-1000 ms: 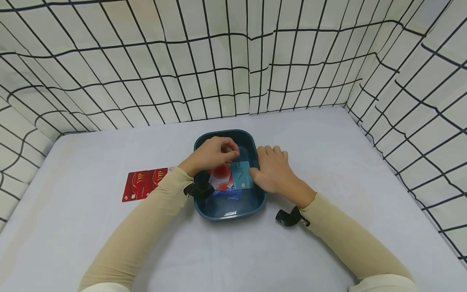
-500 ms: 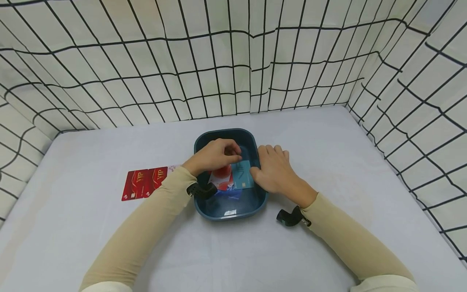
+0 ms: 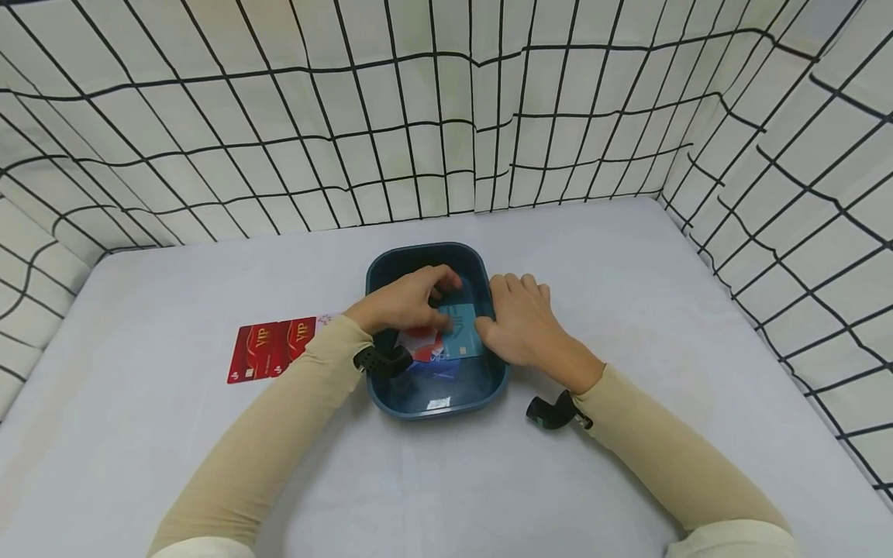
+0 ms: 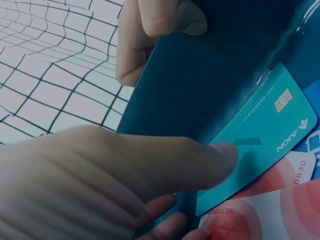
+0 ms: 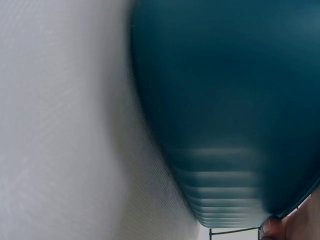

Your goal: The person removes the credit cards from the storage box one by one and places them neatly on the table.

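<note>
A dark teal tray [image 3: 436,411] sits mid-table with several cards in it. My left hand [image 3: 408,298] reaches into the tray. In the left wrist view its thumb [image 4: 150,165] lies on a teal chip card [image 4: 270,130], and the other fingertips curl at that card's near corner. The teal card [image 3: 463,335] lies over a red-and-white card [image 4: 265,210] and a blue one [image 3: 436,368]. My right hand [image 3: 523,325] grips the tray's right rim, thumb [image 4: 170,20] inside and fingers outside. The right wrist view shows mostly the tray's outer wall [image 5: 225,100].
Two red VIP cards [image 3: 268,350] lie side by side on the grey table [image 3: 628,271], left of the tray, with a pale card edge beside them. Checked cloth walls [image 3: 446,116] close in the back and both sides.
My left hand has dropped from just above the cards onto the teal card, which has shifted slightly. The right hand stays on the tray rim.
</note>
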Demonstrator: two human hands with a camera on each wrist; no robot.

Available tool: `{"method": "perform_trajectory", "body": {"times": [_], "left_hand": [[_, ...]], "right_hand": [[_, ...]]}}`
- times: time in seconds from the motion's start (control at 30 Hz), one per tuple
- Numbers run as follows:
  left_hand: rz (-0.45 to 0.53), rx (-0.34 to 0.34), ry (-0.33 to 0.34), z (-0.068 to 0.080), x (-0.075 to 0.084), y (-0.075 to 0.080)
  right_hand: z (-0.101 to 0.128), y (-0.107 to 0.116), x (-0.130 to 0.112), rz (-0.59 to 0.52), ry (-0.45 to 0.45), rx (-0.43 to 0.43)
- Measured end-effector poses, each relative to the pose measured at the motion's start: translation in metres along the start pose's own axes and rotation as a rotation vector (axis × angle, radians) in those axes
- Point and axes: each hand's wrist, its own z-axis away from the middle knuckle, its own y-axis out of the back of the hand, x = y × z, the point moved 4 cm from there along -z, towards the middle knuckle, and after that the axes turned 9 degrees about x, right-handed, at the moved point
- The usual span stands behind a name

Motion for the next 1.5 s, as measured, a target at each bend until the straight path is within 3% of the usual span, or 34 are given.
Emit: {"method": "perform_trajectory", "body": {"times": [0.5,0.7,1.03,1.3,1.5], "left_hand": [[-0.101,-0.041,-0.122,-0.001,0.003,-0.010],[-0.094,-0.053,-0.142,-0.001,0.005,-0.011],[-0.093,-0.081,-0.146,-0.002,0.006,-0.012],[-0.064,-0.100,-0.106,0.000,0.005,-0.013],[-0.064,-0.093,-0.122,0.001,0.006,-0.013]], "right_hand": [[-0.001,0.000,0.000,0.006,0.006,0.000],[-0.001,-0.001,0.000,0.004,0.007,-0.001],[-0.001,-0.001,0.001,0.011,0.004,-0.001],[-0.001,-0.001,0.000,0.001,0.005,0.010],[-0.001,-0.001,0.000,0.004,0.006,0.013]]}}
